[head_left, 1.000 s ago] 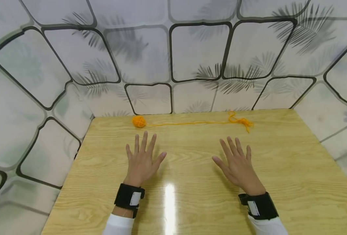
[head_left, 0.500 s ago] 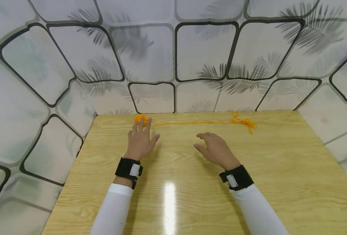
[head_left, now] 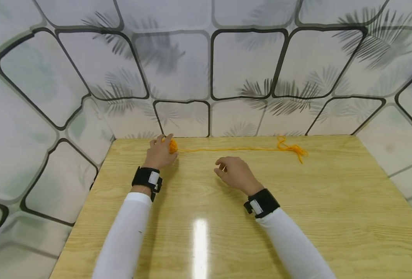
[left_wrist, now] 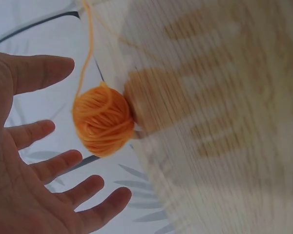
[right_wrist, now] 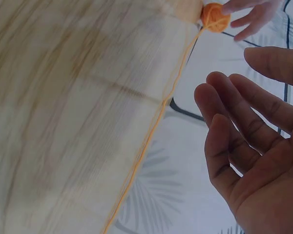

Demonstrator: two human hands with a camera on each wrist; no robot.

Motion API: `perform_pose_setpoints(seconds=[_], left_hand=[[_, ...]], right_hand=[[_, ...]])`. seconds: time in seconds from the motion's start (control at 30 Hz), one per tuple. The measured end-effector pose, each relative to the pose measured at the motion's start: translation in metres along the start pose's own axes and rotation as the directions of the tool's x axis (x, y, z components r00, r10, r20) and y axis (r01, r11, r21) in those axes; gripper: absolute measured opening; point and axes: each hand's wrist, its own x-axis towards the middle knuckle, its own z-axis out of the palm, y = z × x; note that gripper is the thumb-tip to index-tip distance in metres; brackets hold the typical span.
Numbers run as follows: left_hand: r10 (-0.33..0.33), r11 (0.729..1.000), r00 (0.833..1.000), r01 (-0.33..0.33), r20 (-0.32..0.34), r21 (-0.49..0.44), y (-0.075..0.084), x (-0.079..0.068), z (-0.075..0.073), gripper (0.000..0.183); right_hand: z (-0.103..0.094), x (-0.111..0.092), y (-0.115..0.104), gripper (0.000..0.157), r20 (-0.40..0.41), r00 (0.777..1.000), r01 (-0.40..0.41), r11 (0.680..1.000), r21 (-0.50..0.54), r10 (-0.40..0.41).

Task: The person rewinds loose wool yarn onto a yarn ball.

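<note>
A small ball of orange yarn (head_left: 172, 146) sits near the table's back edge, partly covered by my left hand (head_left: 158, 155) in the head view. In the left wrist view the fingers (left_wrist: 63, 165) and thumb spread around the yarn ball (left_wrist: 103, 121) with gaps between them and it. From the ball a single strand (head_left: 227, 149) runs right along the table to a loose tangle of yarn (head_left: 293, 148). My right hand (head_left: 236, 173) hovers over the table in front of the strand, its fingers loosely bent and holding nothing.
The wood-grain table (head_left: 206, 201) reflects a bright light strip near its middle. A patterned curtain (head_left: 181, 69) hangs behind the table's back edge and along both sides. Both wrists wear black bands.
My left hand has moved forward from in front of the yarn ball to beside it. My right hand has swung left and forward, its spread fingers now loosely bent. The yarn stays put.
</note>
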Motion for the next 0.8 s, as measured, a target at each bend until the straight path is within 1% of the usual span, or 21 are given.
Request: perform_pose_setpoints(seconds=[0.13, 0.27, 0.4, 0.53, 0.6, 0.67, 0.8], left_hand=[[-0.007, 1.000, 0.997, 0.007, 0.083, 0.004, -0.008, 0.011, 0.002, 0.069], [-0.010, 1.000, 0.992, 0.012, 0.125, -0.011, -0.013, 0.021, 0.003, 0.068], [-0.014, 1.000, 0.992, 0.014, 0.129, -0.003, -0.015, 0.027, 0.004, 0.064], [0.030, 0.999, 0.994, -0.032, 0.102, 0.015, -0.017, 0.029, 0.006, 0.057], [0.066, 0.998, 0.994, -0.068, 0.090, 0.017, -0.015, 0.028, 0.006, 0.056], [0.096, 0.995, 0.992, -0.097, 0.085, 0.010, -0.010, 0.026, 0.004, 0.057], [0.135, 0.991, 0.986, -0.135, 0.093, -0.011, 0.010, 0.017, -0.003, 0.060]], right_hand=[[0.006, 0.000, -0.008, 0.029, 0.033, 0.999, 0.014, 1.000, 0.017, -0.015], [0.009, -0.004, -0.012, 0.031, 0.059, 0.998, 0.024, 0.999, 0.045, -0.027], [0.010, -0.007, -0.015, 0.031, 0.067, 0.997, 0.032, 0.997, 0.064, -0.036], [0.011, -0.009, -0.017, 0.032, 0.073, 0.996, 0.045, 0.997, 0.065, -0.050], [0.011, -0.009, -0.018, 0.032, 0.071, 0.996, 0.054, 0.996, 0.065, -0.058], [0.011, -0.008, -0.020, 0.033, 0.064, 0.996, 0.060, 0.996, 0.063, -0.064], [0.011, -0.004, -0.023, 0.037, 0.022, 0.997, 0.077, 0.995, 0.059, -0.078]])
